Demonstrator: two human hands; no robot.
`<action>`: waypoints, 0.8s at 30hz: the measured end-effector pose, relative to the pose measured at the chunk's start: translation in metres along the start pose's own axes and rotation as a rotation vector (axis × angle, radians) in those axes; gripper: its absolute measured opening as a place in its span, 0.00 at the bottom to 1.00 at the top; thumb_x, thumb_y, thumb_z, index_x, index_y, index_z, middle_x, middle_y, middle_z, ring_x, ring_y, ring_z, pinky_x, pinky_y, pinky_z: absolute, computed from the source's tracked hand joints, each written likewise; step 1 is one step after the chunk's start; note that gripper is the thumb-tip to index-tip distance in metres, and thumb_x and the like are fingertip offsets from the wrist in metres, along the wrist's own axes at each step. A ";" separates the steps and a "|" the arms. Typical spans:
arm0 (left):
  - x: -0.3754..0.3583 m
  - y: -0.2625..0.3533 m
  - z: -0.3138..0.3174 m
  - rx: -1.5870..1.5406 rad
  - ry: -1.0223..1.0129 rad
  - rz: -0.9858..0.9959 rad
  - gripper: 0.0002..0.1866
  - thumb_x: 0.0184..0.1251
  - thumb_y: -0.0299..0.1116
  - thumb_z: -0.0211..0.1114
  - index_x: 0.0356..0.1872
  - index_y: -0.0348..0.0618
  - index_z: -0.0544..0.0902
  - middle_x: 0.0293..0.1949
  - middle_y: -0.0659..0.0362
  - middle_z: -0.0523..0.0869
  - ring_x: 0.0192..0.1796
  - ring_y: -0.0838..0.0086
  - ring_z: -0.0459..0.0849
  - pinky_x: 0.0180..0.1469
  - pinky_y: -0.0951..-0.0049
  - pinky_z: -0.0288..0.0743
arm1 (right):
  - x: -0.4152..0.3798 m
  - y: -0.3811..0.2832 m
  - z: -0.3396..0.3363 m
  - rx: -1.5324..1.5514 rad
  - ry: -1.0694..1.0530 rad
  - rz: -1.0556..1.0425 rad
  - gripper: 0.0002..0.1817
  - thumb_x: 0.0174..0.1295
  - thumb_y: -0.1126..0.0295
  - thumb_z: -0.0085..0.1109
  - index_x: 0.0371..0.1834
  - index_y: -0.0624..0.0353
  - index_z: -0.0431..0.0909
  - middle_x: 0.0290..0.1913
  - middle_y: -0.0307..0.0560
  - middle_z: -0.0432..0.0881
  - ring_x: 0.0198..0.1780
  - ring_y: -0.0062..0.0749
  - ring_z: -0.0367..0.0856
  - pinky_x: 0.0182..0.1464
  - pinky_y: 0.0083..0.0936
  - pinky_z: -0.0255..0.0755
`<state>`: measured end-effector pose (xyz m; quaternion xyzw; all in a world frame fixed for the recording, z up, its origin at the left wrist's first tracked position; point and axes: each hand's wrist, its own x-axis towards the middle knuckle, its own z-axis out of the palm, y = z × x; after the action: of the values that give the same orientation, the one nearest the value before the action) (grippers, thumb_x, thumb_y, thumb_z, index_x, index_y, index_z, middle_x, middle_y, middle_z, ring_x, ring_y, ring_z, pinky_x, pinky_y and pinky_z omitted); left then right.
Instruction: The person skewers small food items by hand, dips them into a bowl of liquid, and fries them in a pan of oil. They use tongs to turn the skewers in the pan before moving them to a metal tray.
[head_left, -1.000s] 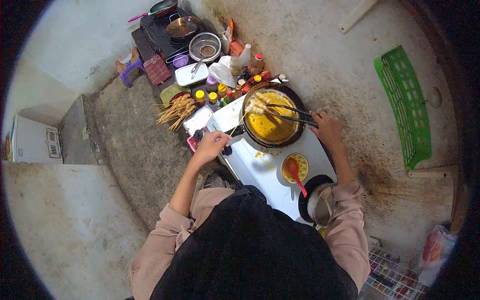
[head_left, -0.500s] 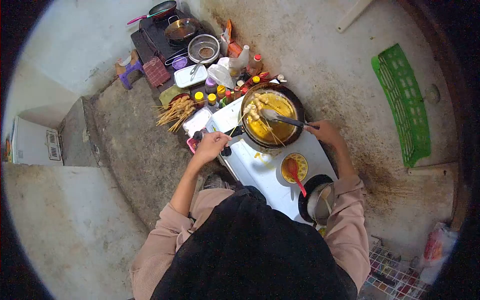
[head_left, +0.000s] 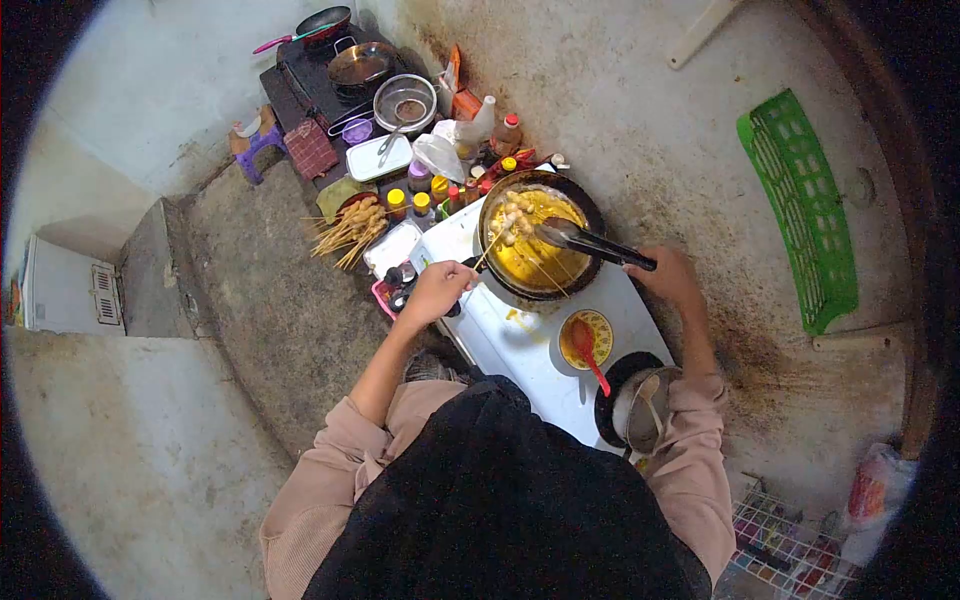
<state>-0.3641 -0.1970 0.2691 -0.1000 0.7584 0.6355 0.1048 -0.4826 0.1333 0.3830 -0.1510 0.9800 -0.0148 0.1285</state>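
Note:
My left hand point(head_left: 442, 289) is closed in a pinch on the thin end of a skewer point(head_left: 487, 253), just outside the near-left rim of a dark frying pan point(head_left: 598, 222). Lumpy pale food point(head_left: 516, 212) on the skewers lies in the pan's yellow oil point(head_left: 525, 264). Another bare stick crosses the oil toward the near rim. From the right, my right hand point(head_left: 668, 274) grips black-handled tongs point(head_left: 605, 247), whose metal head sits over the oil beside the food.
A patterned bowl point(head_left: 605, 330) with a red spoon point(head_left: 590, 356) stands near the pan on the white surface point(head_left: 545, 375). A smaller pot point(head_left: 640, 415) is by my right forearm. Skewered food point(head_left: 352, 228) is piled left, beside yellow-capped bottles point(head_left: 396, 199). A sieve point(head_left: 405, 103) lies farther back.
The tongs have turned and their handle end now points more toward me. My right hand has shifted slightly right; my left hand has moved a little right, still pinching the skewer.

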 end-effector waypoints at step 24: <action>-0.022 0.002 -0.019 -0.004 0.085 -0.096 0.13 0.59 0.35 0.54 0.34 0.35 0.81 0.22 0.61 0.80 0.23 0.81 0.74 0.27 0.79 0.68 | -0.036 -0.035 0.052 -0.244 0.304 -0.285 0.28 0.44 0.56 0.64 0.51 0.48 0.71 0.43 0.43 0.74 0.42 0.38 0.76 0.41 0.34 0.71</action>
<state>-0.3440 -0.2153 0.2808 -0.1635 0.7551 0.6265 0.1029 -0.4258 0.1110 0.3444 -0.2983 0.9514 0.0630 -0.0432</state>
